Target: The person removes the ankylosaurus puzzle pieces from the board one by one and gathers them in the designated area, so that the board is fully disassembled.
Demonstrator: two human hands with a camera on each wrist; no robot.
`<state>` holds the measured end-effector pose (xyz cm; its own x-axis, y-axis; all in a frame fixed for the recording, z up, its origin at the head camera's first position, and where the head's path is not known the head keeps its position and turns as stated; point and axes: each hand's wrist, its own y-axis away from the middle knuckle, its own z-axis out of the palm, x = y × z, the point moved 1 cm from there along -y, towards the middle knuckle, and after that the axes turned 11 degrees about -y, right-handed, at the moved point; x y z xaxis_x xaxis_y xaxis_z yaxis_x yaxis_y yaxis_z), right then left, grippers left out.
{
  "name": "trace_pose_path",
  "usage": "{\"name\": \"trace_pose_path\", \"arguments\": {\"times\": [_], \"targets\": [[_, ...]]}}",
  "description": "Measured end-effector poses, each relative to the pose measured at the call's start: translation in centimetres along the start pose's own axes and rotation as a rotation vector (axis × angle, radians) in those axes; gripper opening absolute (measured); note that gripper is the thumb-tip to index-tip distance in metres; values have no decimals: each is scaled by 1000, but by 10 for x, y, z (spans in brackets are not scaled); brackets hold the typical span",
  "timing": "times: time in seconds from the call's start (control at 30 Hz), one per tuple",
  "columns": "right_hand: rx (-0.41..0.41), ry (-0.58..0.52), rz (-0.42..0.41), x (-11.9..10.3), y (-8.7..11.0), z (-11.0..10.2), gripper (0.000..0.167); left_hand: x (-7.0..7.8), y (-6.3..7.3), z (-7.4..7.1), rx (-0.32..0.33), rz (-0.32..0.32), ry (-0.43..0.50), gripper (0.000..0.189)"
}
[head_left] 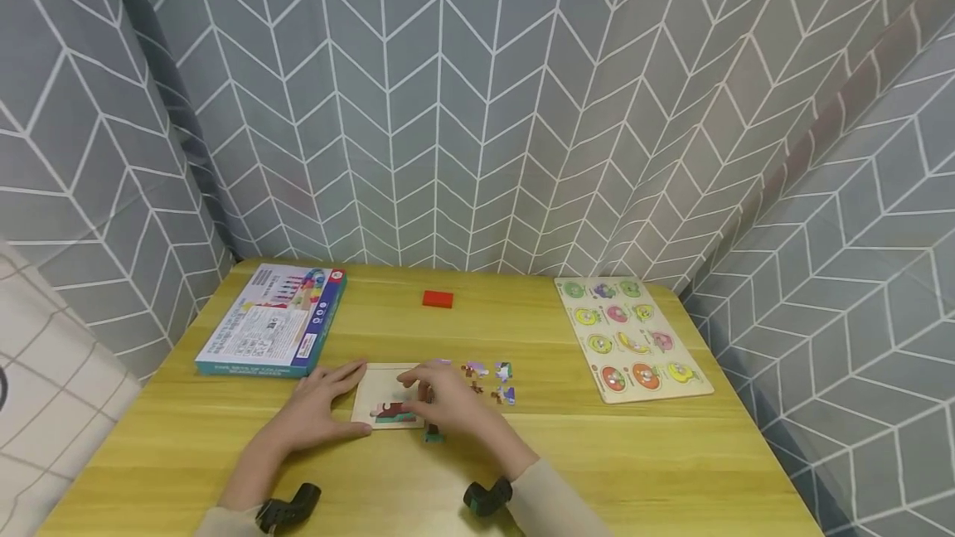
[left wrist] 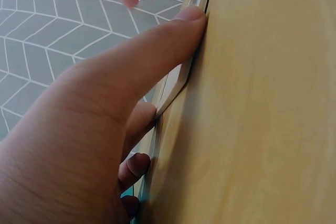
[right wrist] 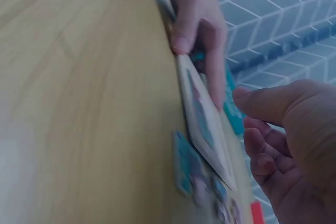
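A small wooden jigsaw puzzle tray [head_left: 388, 379] lies flat, with a few joined dark red and green pieces [head_left: 395, 412] along its lower side. My left hand [head_left: 317, 406] holds the tray at its left end, thumb on the near edge and index finger at the far corner; the left wrist view shows the thumb [left wrist: 157, 40] against the rim. Above the tray's right part hovers my right hand [head_left: 448, 396], its fingers loosely bent. Nothing shows between those fingers [right wrist: 268, 145] in the right wrist view. A loose teal and dark piece [head_left: 433, 434] lies beside the tray, partly hidden by the right hand.
Several loose jigsaw pieces [head_left: 503, 379] lie right of the tray. A boxed toy set [head_left: 272, 321] sits at the back left, a red block [head_left: 438, 299] at the back middle. The fruit peg puzzle board [head_left: 634, 342] lies on the right. A patterned curtain [head_left: 448, 106] hangs behind the table.
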<state>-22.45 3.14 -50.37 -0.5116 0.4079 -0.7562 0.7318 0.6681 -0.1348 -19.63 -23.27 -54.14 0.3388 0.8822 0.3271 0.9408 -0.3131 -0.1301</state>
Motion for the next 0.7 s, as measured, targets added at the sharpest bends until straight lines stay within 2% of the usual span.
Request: {"name": "trace_pose_path", "arguments": {"times": [0.13, 0.3, 0.7], "targets": [[-95, 69, -22, -3, -16, 13, 32, -1, -1, 0, -10, 5, 2, 107], [-145, 147, -53, -1, -26, 27, 29, -3, -1, 2, -7, 12, 8, 107], [-233, 91, -1, -3, -26, 27, 27, -5, 0, 3, 0, 10, 6, 106]]}}
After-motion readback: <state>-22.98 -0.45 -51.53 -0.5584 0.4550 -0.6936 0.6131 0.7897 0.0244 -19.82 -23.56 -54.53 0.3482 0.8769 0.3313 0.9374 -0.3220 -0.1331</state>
